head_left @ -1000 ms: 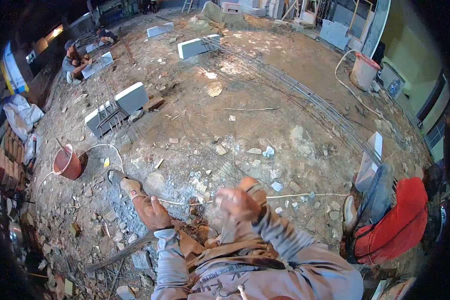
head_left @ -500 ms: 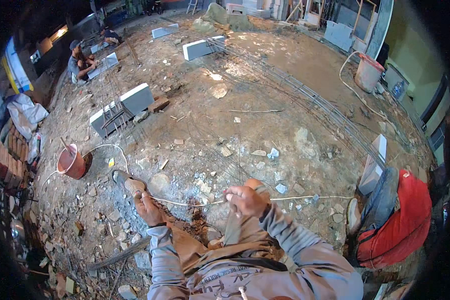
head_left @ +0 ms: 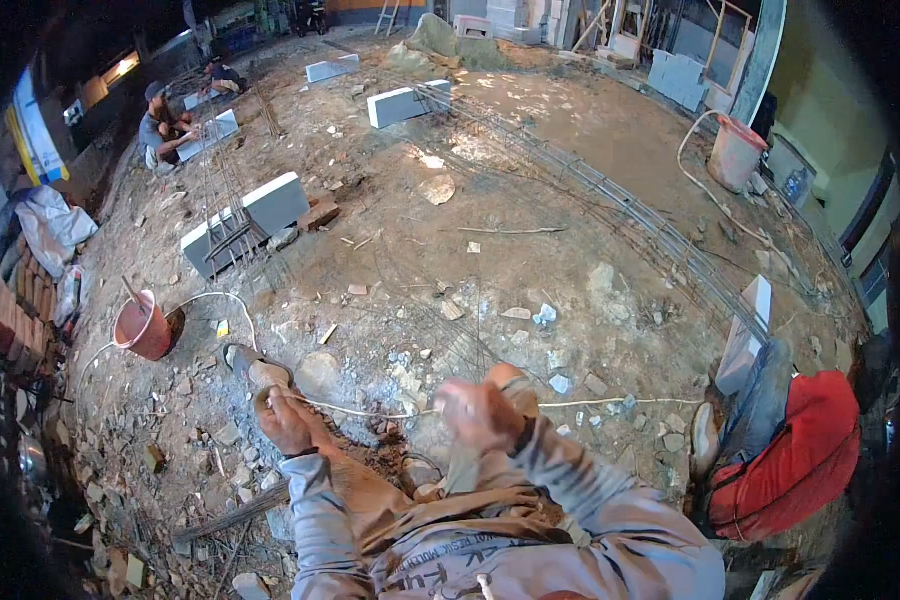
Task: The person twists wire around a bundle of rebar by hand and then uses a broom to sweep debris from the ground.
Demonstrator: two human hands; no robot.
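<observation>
My left hand (head_left: 284,424) is closed, thumb against curled fingers, in front of my lower left leg; I cannot tell what it holds. A pale cord (head_left: 370,412) passes across the ground from beside this hand toward the right. My right hand (head_left: 482,415) is raised near my right knee (head_left: 510,382), its fingers smeared by motion. In this view it overlaps the cord. Both sleeves (head_left: 315,500) are grey and long. Stones and rubble lie on the ground between and beyond my hands.
A red bucket (head_left: 142,328) stands at left. Pale blocks (head_left: 275,203) hold up rebar cages, one long cage (head_left: 610,185) running toward the right. A person in red (head_left: 800,450) is close on my right; another person (head_left: 160,130) squats far left. A second bucket (head_left: 738,153) stands far right.
My right hand has shifted slightly left and down and is now blurred. My left hand has dropped a little and moved left. The person in red has shifted slightly.
</observation>
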